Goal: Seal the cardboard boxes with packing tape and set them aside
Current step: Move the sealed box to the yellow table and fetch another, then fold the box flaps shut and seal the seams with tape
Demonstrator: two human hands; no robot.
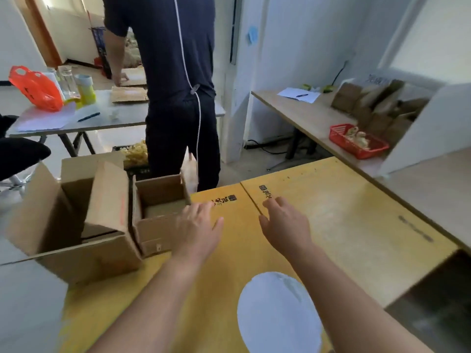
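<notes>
Boxes wait unsealed at the left edge of the yellow table [344, 225]. The small box [163, 197] stands with its top open, and it is touching the right side of the large box [89, 258], whose flaps stand up and splay outward. The left hand [197, 225] is just beside the small box's near right corner, with fingers extended and nothing in its grip. The right hand [283, 222] is spread the same way over the seam that crosses the table, its grip also empty. Whether either palm rests on the surface cannot be told.

No roll of tape shows anywhere in view, so sealing has probably not begun.

A white oval patch [277, 314] lies on the table near the front edge. Beyond the far edge a person [175, 72] in dark clothes stands with their back turned, close behind the small box. On a side table to the right are a red basket [356, 141] and a stack of brown boxes [369, 105].

The likeliest slip is a shove. The small box looks light, and a quick reach by the left hand could push it against the large box and tip one of them off the left edge. If the flaps are taped while they stand unevenly, the seam may gape. The person standing close by could also be bumped when a box is lifted away.
</notes>
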